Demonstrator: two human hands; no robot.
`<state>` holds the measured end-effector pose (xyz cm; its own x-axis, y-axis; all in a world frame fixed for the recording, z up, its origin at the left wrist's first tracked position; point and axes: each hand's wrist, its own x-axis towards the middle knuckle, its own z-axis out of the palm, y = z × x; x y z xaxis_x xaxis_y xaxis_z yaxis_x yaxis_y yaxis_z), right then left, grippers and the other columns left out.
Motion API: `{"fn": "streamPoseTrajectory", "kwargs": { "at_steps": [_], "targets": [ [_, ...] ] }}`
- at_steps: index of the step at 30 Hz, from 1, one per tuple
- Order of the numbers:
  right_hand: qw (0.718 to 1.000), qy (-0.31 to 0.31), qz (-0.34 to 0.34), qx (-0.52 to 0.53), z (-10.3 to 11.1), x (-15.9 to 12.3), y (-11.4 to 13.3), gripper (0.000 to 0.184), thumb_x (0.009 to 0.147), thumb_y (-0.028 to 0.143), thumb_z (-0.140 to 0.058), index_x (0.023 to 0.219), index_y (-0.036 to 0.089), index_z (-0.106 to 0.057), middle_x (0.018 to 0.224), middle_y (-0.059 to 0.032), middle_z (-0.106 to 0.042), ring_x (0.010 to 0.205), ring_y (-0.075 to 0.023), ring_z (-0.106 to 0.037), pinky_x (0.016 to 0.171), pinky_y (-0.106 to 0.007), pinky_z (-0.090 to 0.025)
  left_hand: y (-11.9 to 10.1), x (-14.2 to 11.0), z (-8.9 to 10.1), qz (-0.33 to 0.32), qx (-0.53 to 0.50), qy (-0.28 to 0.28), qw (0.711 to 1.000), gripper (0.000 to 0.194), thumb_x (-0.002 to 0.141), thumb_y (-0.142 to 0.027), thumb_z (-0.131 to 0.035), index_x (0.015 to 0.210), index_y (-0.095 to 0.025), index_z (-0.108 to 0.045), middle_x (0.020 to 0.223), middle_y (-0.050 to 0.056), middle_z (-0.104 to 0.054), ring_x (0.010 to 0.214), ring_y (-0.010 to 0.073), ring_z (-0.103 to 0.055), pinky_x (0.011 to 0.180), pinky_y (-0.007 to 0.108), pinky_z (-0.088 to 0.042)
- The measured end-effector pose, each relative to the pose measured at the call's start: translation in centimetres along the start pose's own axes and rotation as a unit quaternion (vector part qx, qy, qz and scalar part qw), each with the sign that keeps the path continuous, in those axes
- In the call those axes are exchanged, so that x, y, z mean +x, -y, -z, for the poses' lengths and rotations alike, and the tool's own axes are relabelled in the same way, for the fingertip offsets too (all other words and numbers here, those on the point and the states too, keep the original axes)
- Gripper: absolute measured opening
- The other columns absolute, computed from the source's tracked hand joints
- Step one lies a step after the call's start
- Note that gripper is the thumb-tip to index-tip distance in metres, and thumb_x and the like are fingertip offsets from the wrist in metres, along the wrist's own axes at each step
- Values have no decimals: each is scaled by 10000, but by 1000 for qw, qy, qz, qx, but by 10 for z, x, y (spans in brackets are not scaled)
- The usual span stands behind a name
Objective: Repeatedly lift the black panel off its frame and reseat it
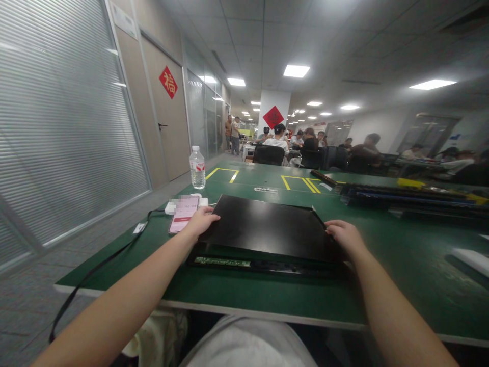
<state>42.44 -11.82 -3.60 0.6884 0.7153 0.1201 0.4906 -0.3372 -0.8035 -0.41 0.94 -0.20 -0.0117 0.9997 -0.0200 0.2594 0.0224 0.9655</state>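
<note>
A flat black panel [267,224], much like a display screen, lies in front of me over the green table. My left hand [202,223] grips its left edge, thumb on top and the other fingers mostly hidden. At the right edge, my right hand [346,235] pinches the panel's side with its fingers closed. Below the near edge shows a dark frame or strip [298,267] with a green circuit board [222,262] at its left part. Whether the panel rests on that strip or is slightly raised, I cannot tell.
A phone [184,214] and white plugs lie beside my left hand, with a black cable [126,247] running off the table edge [267,312]. A water bottle [197,168] stands behind. Stacked dark panels [412,196] lie at the right, near a white object [473,261].
</note>
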Motion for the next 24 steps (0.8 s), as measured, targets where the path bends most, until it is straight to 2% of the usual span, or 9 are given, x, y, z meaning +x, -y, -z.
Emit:
{"fn": "streamPoseTrajectory", "kwargs": {
  "at_steps": [9, 14, 19, 24],
  "targets": [
    [998, -4, 23, -51, 0, 3, -3, 221, 670, 213, -636, 836, 224, -781, 783, -42, -747, 713, -188, -641, 599, -256, -435, 4, 2, -1, -9, -3, 20, 1000, 418, 619, -211, -841, 1001, -178, -676, 691, 18, -730, 702, 246, -735, 642, 311, -574],
    [998, -5, 31, -62, -1, 5, -5, 191, 696, 202, -626, 811, 228, -776, 792, -39, -747, 721, -189, -642, 619, -262, -437, 9, 6, -3, -3, -31, 28, 999, 428, 619, -177, -840, 1005, -162, -655, 697, 23, -729, 711, 243, -734, 676, 324, -575],
    [997, -5, 31, -66, 0, 4, -3, 198, 688, 191, -640, 818, 235, -783, 806, -39, -751, 752, -198, -651, 633, -264, -439, 12, 7, -4, -4, -42, 50, 998, 329, 653, -160, -800, 925, -163, -615, 700, 19, -717, 695, 221, -723, 662, 302, -560],
    [996, -19, 32, -86, 1, 0, 3, 161, 683, 181, -658, 763, 248, -782, 799, -46, -751, 748, -211, -648, 643, -289, -440, 10, 2, -5, -18, -10, 41, 999, 252, 716, -87, -706, 922, -162, -583, 716, 15, -712, 705, 201, -719, 650, 271, -540]
  ]
}}
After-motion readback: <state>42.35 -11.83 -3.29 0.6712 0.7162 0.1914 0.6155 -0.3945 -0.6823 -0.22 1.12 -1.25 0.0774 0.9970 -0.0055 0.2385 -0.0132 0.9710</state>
